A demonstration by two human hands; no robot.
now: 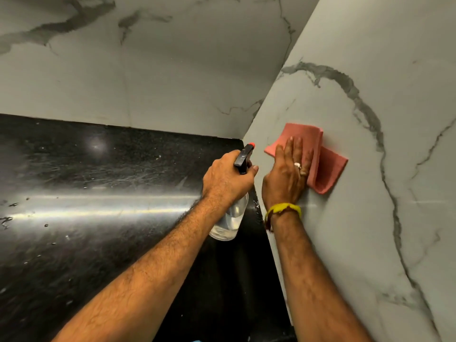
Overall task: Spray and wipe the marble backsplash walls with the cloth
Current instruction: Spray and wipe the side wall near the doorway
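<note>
Marble backsplash wall (357,70), right hand (287,174) flat on pink cloth (320,164), left hand (227,177) gripping part-filled clear spray bottle (232,218)

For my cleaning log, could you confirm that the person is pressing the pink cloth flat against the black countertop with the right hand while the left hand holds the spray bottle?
Not quite: the head view shows the right hand pressing the pink cloth flat against the right marble wall, not the black countertop. The left hand does hold the spray bottle.
</note>
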